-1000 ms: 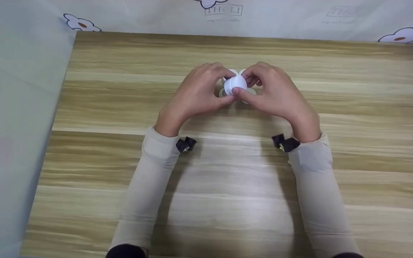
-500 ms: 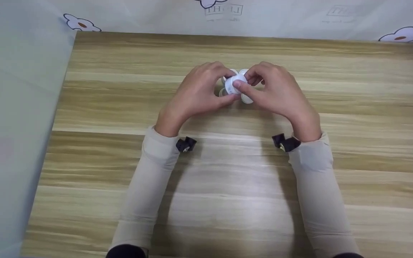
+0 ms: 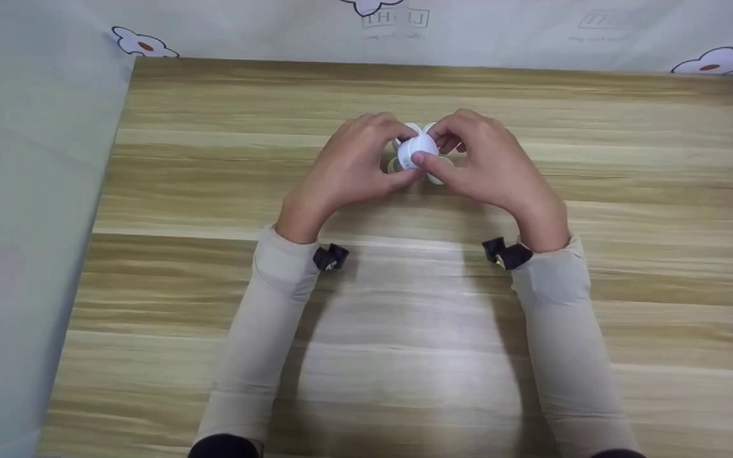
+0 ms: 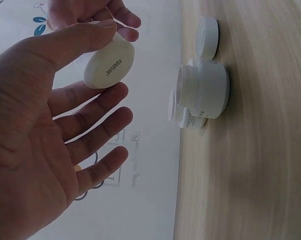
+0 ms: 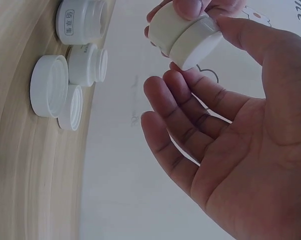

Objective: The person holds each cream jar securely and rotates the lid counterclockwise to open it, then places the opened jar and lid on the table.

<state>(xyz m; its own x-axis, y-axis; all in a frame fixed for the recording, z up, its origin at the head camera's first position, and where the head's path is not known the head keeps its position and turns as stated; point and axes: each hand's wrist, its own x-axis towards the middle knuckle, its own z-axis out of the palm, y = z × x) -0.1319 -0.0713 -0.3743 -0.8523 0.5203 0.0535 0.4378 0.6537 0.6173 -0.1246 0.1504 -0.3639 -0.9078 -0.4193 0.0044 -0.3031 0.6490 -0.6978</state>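
Observation:
A small white cream jar (image 3: 418, 150) with its lid on is held between both hands above the table. My left hand (image 3: 357, 159) grips the jar's body with thumb and fingers; dark print shows on the jar's base (image 4: 110, 65) in the left wrist view. My right hand (image 3: 490, 159) pinches the lid (image 5: 195, 42) between thumb and fingertips, its other fingers loosely bent. Beneath, two uncapped white jars stand on the table: a larger jar (image 5: 80, 22) with printed characters and a smaller jar (image 5: 83, 65).
Two loose white lids, a nearer lid (image 5: 49, 86) and a second lid (image 5: 73, 107), rest close to the uncapped jars. The wood-grain table (image 3: 404, 356) meets a pale flower-printed backdrop (image 3: 500, 38) at its far edge. Both forearms span its middle.
My right thumb went up over the jar half a second ago and is now lower again, with the jar tipping slightly along. The left hand has hardly moved.

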